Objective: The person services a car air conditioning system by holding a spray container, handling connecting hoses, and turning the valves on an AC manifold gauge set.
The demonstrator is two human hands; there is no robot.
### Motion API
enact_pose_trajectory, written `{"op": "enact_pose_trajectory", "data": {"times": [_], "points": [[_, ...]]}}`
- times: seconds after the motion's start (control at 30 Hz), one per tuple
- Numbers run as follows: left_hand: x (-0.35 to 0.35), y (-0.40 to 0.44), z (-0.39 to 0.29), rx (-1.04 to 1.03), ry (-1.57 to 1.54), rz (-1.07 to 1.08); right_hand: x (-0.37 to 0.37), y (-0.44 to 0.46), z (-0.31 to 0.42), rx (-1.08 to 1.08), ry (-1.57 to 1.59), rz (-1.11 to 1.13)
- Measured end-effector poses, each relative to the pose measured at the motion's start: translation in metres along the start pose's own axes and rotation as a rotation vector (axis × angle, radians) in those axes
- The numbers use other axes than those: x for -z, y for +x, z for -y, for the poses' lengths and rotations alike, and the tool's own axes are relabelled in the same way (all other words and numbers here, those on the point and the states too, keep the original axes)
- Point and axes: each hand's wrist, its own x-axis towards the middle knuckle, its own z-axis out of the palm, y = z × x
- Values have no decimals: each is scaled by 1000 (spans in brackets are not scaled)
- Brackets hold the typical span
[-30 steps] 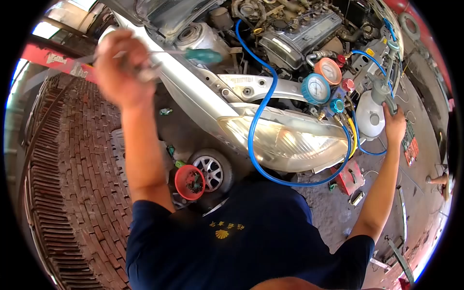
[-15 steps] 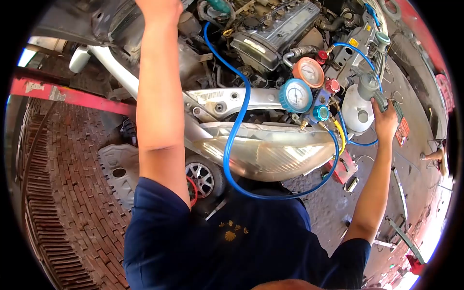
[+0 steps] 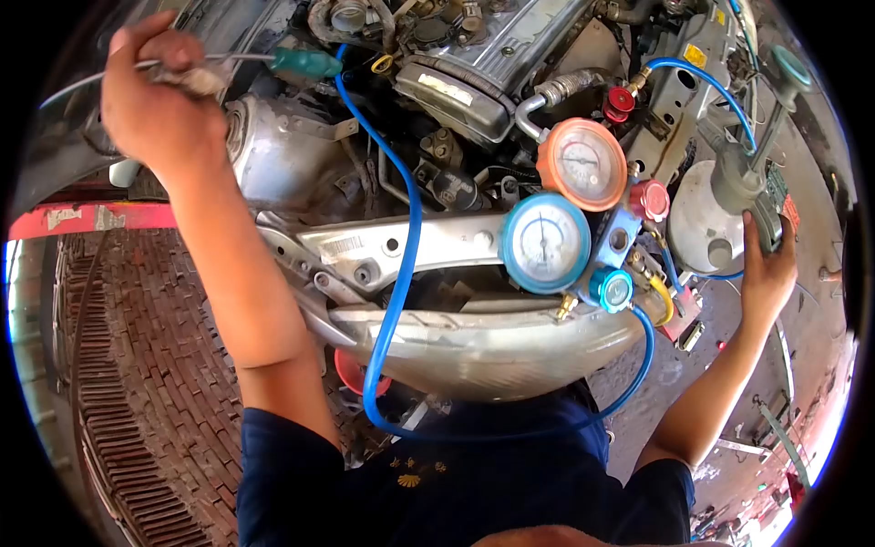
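At the upper left, my left hand (image 3: 164, 96) is raised with its fingers curled round a thin rod that has a green handle (image 3: 307, 63); a small light-coloured piece also shows in its grip. My right hand (image 3: 770, 264), on the right, is wrapped round the grey handle of a white pump bottle (image 3: 706, 219). Between the hands stands a gauge manifold with a blue gauge (image 3: 545, 242) and an orange gauge (image 3: 581, 164). A blue hose (image 3: 401, 283) loops from it across the headlight (image 3: 483, 356).
An open engine bay (image 3: 456, 100) spreads ahead, with a metal crossbar (image 3: 410, 246) at its front. A red beam (image 3: 100, 217) crosses the left side above brick paving (image 3: 173, 365). Low behind my left arm is a red bowl (image 3: 360, 372). Tools lie on the floor at right.
My left hand has gone from partly out of frame to full view at the upper left, with the green-handled rod. My right hand keeps its grip on the pump bottle. The view has shifted closer to the gauges.
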Motion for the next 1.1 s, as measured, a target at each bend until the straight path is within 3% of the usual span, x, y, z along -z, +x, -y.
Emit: {"op": "enact_pose_trajectory", "data": {"times": [0.23,0.43,0.63,0.7,0.77,0.83,0.87,0.93,1.1], "points": [[18,15,11,-72,110,43,-11,-4,-9,-17,224,-16],[35,21,12,-81,147,84,-12,-6,-11,-131,138,1],[36,18,13,-25,-216,243,-12,-5,-11,-86,96,-12],[30,14,13,-87,-72,193,-12,-4,-12,-59,116,-20],[52,28,11,-6,-122,305,-11,-3,-10,-115,59,-12],[48,32,12,-62,-119,256,-8,-1,-8,-77,50,-13],[55,39,11,8,-188,285,-7,-1,-4,-56,57,-10],[6,3,8,-214,-167,107,-4,-1,-4,-17,86,11],[-2,-6,-9,-365,-149,152,-6,3,-3,103,80,-25]]}}
